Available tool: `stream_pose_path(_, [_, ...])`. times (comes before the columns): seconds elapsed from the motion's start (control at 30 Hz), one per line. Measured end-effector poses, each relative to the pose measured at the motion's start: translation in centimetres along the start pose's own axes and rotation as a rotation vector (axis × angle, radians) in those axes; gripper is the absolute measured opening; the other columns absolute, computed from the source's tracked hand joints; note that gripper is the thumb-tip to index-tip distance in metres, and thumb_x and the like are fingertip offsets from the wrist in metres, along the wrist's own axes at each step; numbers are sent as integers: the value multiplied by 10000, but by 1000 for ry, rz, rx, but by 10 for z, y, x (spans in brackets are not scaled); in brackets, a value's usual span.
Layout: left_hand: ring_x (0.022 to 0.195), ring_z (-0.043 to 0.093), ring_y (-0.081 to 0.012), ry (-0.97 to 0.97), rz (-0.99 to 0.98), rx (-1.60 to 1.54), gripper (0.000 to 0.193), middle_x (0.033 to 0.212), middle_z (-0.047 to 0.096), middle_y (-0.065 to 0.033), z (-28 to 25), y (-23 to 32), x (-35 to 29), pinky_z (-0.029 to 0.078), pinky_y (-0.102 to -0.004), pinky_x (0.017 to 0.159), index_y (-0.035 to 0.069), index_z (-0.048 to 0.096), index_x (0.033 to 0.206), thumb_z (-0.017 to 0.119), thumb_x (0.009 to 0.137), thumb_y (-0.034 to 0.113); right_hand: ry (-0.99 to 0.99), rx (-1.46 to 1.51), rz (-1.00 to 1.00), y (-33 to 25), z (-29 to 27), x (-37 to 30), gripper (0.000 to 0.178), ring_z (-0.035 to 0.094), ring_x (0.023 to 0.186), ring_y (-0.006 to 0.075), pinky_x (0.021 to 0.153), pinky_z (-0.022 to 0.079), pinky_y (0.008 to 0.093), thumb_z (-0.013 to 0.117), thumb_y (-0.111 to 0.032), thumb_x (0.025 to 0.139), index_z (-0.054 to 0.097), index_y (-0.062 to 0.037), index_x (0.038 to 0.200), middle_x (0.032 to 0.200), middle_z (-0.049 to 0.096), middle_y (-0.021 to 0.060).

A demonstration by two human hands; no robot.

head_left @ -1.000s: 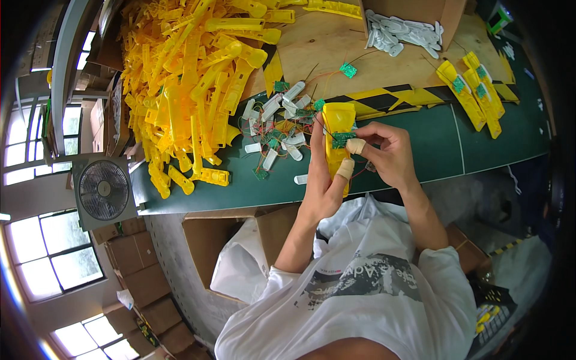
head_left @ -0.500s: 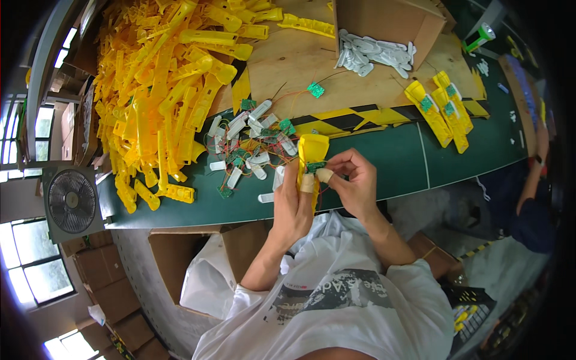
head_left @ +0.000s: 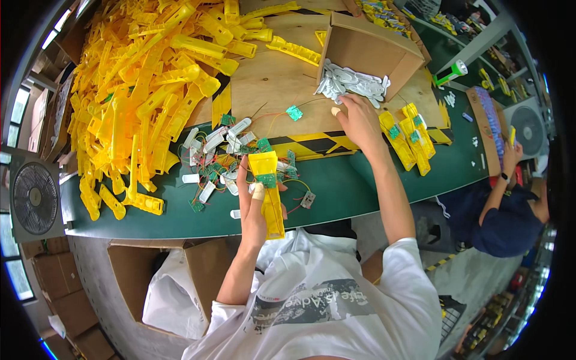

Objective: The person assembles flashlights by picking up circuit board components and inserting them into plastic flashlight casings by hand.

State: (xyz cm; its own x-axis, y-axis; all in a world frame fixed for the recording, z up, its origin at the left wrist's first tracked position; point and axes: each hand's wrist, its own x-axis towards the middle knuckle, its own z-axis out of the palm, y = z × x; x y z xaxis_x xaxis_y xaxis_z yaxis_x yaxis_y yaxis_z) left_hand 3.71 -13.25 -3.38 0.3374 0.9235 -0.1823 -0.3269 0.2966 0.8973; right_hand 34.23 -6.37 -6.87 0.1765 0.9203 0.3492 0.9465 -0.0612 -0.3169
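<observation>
My left hand [head_left: 254, 219] is closed around a long yellow plastic housing [head_left: 274, 210], held upright over the near table edge. A small green circuit board [head_left: 266, 180] sits across the housing's upper part, with the thumb beside it. My right hand [head_left: 362, 123] is stretched out to the cardboard box; its fingertips touch the heap of white plastic pieces [head_left: 354, 84] at the opening. Its thumb stands apart from the fingers, and nothing shows between them. Beyond my left hand lies a tangle of white parts [head_left: 215, 141], wires and green boards.
A big heap of yellow housings [head_left: 138, 90] covers the table's left side. Several housings with boards [head_left: 408, 138] lie right of my right hand. The cardboard box [head_left: 375, 48] stands behind the white pieces. Near a green-and-white flashlight [head_left: 451, 72], a co-worker [head_left: 504, 204] sits at the right.
My right hand has left the circuit board and reached forward to the white pieces. My left hand still holds the housing, now lower and turned open side up. The whole view has shifted.
</observation>
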Motion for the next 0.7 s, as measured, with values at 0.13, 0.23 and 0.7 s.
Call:
stream_pose_path(0.13, [642, 593, -215, -5, 6, -24, 537, 1023, 572, -166, -7, -2, 8, 522, -311, 558, 223, 192, 1537, 373, 1032, 246, -93, 48, -98, -11, -4, -13, 362, 563, 1162, 331, 991, 455, 411, 693, -224, 864, 657, -3, 1149, 1234, 629, 152])
stream_pose_path(0.23, [664, 596, -223, -7, -17, -116, 444, 1013, 571, -157, -11, -1, 8, 525, -319, 591, 194, 285, 1466, 371, 1034, 244, -94, 150, -229, -31, -16, -49, 337, 593, 1110, 318, 966, 471, 412, 757, -194, 801, 681, -9, 1073, 1180, 660, 123])
stream_pose_path(0.7, [664, 662, -250, -62, -68, -188, 223, 998, 571, -139, -2, -10, 14, 545, -328, 567, 149, 365, 1267, 343, 1059, 225, -207, 1561, 99, -87, -19, -108, 152, 681, 734, 150, 631, 567, 253, 697, -15, 882, 619, 54, 993, 909, 700, 163])
